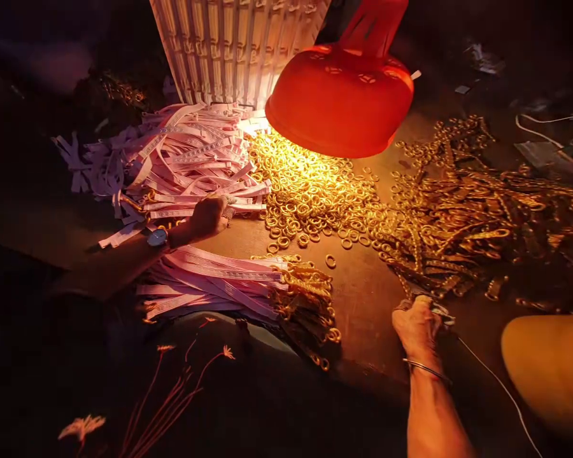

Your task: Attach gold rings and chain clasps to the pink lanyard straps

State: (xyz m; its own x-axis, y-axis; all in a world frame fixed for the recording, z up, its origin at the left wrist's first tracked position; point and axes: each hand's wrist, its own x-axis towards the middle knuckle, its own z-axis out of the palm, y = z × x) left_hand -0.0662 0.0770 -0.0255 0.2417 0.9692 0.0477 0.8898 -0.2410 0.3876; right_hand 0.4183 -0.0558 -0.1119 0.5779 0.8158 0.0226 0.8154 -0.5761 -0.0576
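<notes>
My left hand [210,216], with a watch [157,237] on its wrist, is closed at the lower edge of a heap of pink straps [191,152]. Its fingertips pinch a pink strap [249,207], and something pale wraps a finger. Gold rings [310,197] lie heaped right of it. Below, a bundle of pink straps [219,280] lies side by side, with gold braided ends [305,292] to the right. My right hand [417,324], wearing a bangle, is closed at the near edge of the gold braided pieces [468,222]. Dark and metallic parts show around its fingers, too unclear to name.
A red lamp [344,102] hangs low over the rings. Behind the straps stands a ribbed, translucent panel [239,51]. A thin white cord [496,381] runs near my right hand. Dried flower stems [167,407] rise at the front left, and a yellow rounded object [544,369] is at right.
</notes>
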